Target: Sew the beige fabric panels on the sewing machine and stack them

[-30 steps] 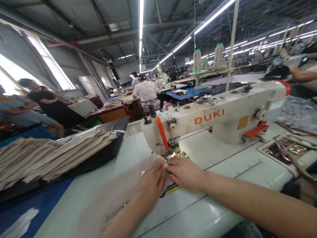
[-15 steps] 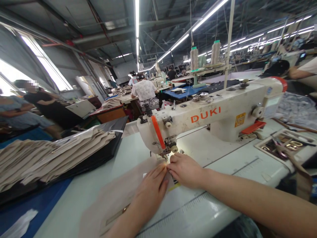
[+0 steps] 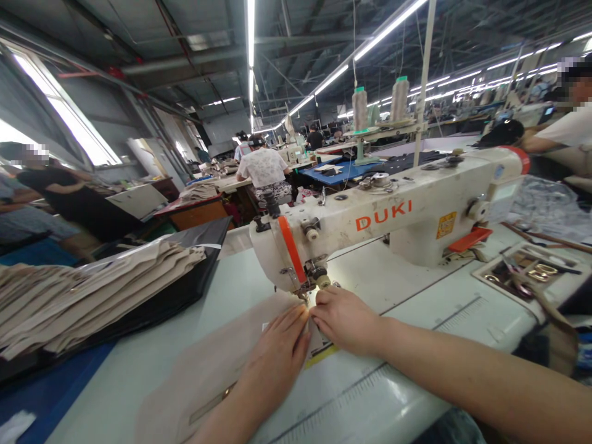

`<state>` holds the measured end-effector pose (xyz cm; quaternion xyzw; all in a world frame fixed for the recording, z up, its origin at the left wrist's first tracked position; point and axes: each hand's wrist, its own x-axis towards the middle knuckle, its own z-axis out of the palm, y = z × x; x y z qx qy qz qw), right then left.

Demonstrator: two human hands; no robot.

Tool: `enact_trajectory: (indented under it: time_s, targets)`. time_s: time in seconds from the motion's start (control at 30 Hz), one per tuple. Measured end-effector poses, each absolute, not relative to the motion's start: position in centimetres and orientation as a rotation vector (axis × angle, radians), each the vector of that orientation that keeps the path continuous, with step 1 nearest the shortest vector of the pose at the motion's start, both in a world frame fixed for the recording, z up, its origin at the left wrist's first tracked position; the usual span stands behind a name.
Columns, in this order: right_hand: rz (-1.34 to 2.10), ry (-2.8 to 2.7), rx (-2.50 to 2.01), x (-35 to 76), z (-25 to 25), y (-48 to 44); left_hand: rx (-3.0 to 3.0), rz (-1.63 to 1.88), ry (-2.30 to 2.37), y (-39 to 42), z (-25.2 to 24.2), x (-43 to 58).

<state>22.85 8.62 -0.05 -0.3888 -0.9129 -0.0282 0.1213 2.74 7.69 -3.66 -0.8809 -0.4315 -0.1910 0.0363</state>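
- The left hand point(image 3: 282, 351) was laid palm down, its fingers stretched out and nearly together, on a pale sheet of cloth point(image 3: 203, 351); nothing was gripped in it.
- The right hand point(image 3: 346, 320) was held with its fingers bent and their tips gathered beside the left fingertips, at the cloth's edge; whether the edge was pinched cannot be told.
- The cloth was spread across the tabletop point(image 3: 104, 379), partly covered by the left forearm, its far corner brought to the lit needle area of a white sewing machine point(image 3: 383, 216) lettered "DUKI".
- On the cloth, beside the left forearm, a narrow rectangular outline was seen.
- A yellow strip point(image 3: 322, 356) was seen just below the hands, and ruler markings point(image 3: 345, 391) were borne along the near part of the tabletop.
- To the left, beige cloth pieces point(image 3: 120, 290) were stacked on a black sheet point(image 3: 201, 290).
- To the right, metal rings point(image 3: 543, 271) were held in a white tray point(image 3: 568, 285).
- Behind the machine, two thread cones point(image 3: 359, 111) were stood upright on a stand.
- Farther off, a person in a pale patterned top point(image 3: 263, 168) was seen from behind.
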Motion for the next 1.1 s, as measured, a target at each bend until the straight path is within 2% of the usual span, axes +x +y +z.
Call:
enact_trajectory:
  time_s: [1.1]
  targets:
    - [-0.149,-2.698,-1.108,22.84,-0.65,8.79,-2.740,-0.591,-1.269,7.74,-3.56,2.71]
